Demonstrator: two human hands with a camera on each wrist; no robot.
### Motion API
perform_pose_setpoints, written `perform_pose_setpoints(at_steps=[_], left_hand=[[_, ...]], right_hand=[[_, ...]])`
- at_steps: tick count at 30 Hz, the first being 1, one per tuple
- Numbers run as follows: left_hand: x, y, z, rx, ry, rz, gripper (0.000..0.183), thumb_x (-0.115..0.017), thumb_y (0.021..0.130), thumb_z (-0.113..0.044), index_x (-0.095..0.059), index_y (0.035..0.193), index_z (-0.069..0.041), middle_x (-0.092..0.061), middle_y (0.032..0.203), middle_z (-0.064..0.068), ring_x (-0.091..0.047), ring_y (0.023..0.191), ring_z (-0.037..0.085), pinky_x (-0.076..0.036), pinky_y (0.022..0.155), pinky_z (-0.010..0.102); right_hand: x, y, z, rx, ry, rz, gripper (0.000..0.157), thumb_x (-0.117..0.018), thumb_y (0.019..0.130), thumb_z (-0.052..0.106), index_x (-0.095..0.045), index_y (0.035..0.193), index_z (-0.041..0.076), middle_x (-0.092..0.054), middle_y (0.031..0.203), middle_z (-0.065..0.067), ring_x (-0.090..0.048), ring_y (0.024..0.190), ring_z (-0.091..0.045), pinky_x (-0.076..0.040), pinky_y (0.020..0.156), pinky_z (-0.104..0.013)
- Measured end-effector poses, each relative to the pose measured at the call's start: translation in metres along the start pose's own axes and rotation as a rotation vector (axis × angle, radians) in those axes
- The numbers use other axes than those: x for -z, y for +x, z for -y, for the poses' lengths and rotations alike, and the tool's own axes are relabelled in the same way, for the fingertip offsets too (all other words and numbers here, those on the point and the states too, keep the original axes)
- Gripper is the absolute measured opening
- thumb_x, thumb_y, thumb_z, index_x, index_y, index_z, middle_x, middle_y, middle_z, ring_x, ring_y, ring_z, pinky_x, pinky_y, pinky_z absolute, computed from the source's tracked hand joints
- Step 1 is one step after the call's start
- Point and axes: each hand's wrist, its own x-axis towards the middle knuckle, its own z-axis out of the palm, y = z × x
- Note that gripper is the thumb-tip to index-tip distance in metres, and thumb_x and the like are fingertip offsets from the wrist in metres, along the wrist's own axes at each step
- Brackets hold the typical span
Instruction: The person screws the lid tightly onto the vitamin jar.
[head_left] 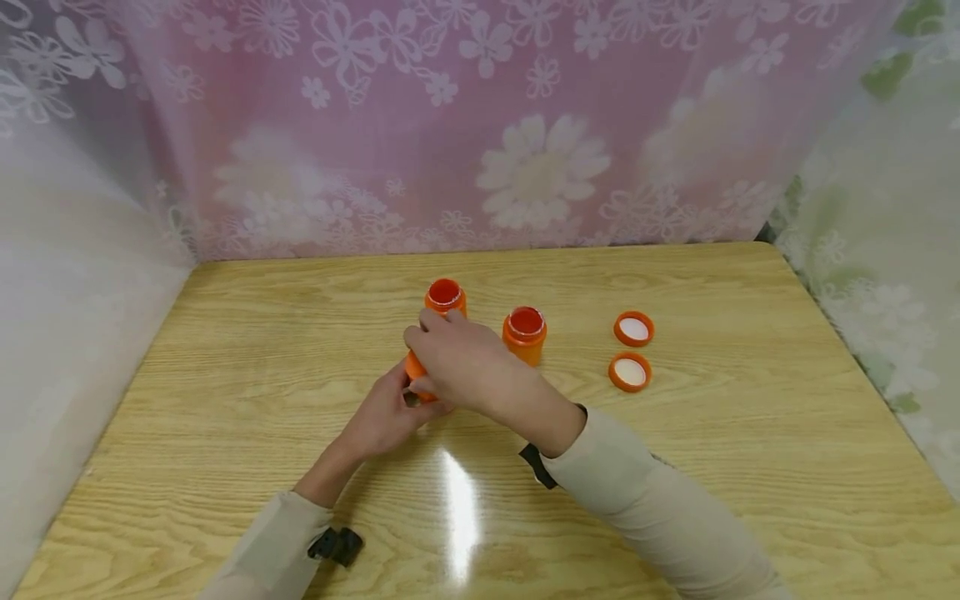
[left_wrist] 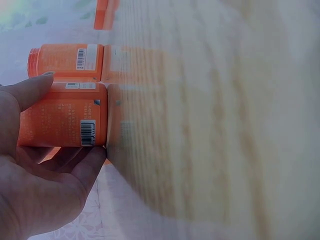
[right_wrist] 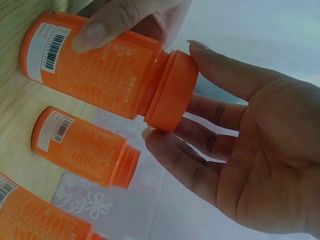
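Observation:
My left hand [head_left: 381, 418] grips an orange bottle [right_wrist: 100, 75] around its sides, thumb across the front near the printed label. The bottle is upright, its base right at the tabletop in the left wrist view. Over its top, my right hand [head_left: 468, 362] holds the orange cap [right_wrist: 175, 90] between thumb and fingers; the cap sits on the bottle's neck. From the head view, most of this bottle is hidden behind the right hand. Two more orange bottles stand uncapped close by, one just behind [head_left: 446, 298] and another to the right [head_left: 525, 346].
Two orange caps, a far one [head_left: 633, 329] and a nearer one [head_left: 629, 372], lie with white insides up on the right of the wooden table [head_left: 750, 433]. Pink flowered cloth [head_left: 420, 167] hangs along the back edge, with pale cloth at both sides.

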Motion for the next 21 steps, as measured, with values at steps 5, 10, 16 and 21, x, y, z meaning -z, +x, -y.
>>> perform_pose_setpoints(at_steps=[5, 10, 16, 21], left_hand=[[0.0, 0.0, 0.002, -0.012, 0.035, 0.007, 0.055, -0.072, 0.087, -0.026, -0.045, 0.134, -0.012, -0.057, 0.119, -0.001, -0.057, 0.099, 0.014, -0.049, 0.084, 0.035], [0.001, -0.002, 0.002, -0.026, 0.03, 0.001, 0.053, -0.071, 0.088, -0.025, -0.046, 0.133, -0.012, -0.057, 0.118, 0.0, -0.057, 0.099, 0.015, -0.049, 0.085, 0.035], [0.001, -0.002, 0.0, 0.016, -0.016, -0.004, 0.054, -0.073, 0.087, -0.021, -0.047, 0.133, -0.009, -0.056, 0.122, 0.003, -0.057, 0.105, 0.019, -0.048, 0.09, 0.038], [0.0, -0.001, -0.001, 0.04, 0.006, 0.003, 0.048, -0.073, 0.086, -0.024, -0.05, 0.127, -0.013, -0.058, 0.117, 0.0, -0.058, 0.102, 0.017, -0.049, 0.087, 0.035]], right_hand=[[-0.004, -0.001, -0.004, 0.007, 0.002, -0.023, 0.038, -0.065, 0.089, 0.045, -0.058, 0.109, 0.013, -0.048, 0.098, -0.001, -0.048, 0.082, -0.016, -0.046, 0.056, -0.025], [-0.001, -0.002, -0.013, 0.082, 0.034, -0.007, 0.048, -0.062, 0.09, 0.044, -0.054, 0.132, 0.021, -0.048, 0.131, 0.001, -0.044, 0.117, -0.02, -0.05, 0.078, -0.033], [0.006, -0.002, -0.023, 0.2, 0.104, 0.065, 0.047, -0.065, 0.091, 0.028, -0.052, 0.136, 0.02, -0.04, 0.145, 0.0, -0.034, 0.133, -0.021, -0.044, 0.095, -0.036], [0.007, -0.002, -0.026, 0.244, 0.19, 0.105, 0.04, -0.067, 0.09, 0.014, -0.059, 0.129, 0.02, -0.051, 0.134, 0.005, -0.043, 0.125, -0.014, -0.046, 0.091, -0.033]])
